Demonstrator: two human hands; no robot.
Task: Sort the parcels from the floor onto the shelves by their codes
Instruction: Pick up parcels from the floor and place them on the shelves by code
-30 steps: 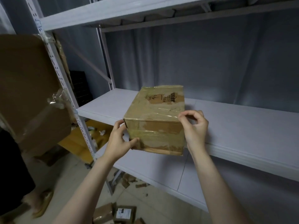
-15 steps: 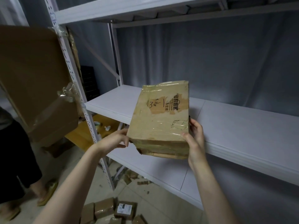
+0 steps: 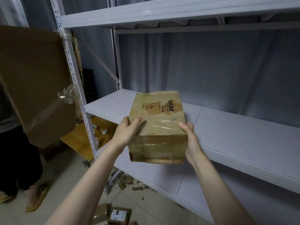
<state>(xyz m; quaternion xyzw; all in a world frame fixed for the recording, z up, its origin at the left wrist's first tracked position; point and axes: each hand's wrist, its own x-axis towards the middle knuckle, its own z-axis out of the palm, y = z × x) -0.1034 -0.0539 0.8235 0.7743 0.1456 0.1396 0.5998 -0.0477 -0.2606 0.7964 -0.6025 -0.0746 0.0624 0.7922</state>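
A taped brown cardboard parcel (image 3: 158,127) with a handwritten "3" and printed characters on its top face is held in the air in front of the middle white shelf (image 3: 235,135). My left hand (image 3: 128,132) grips its left side, thumb lying across the top. Against the right side sits my right hand (image 3: 190,140), whose thumb hooks over the top edge. The parcel's near end juts out past the shelf's front edge; whether its far end touches the shelf is unclear.
Above runs an upper shelf (image 3: 162,12), below a lower shelf (image 3: 154,179). A perforated upright post (image 3: 76,88) stands at left. Another person (image 3: 17,159) carries a big cardboard box (image 3: 34,82) there. Small parcels (image 3: 118,215) and cardboard scraps litter the floor.
The parcel has been tipped back level from a steep tilt. My left hand moved from under its corner up onto its left side and top.
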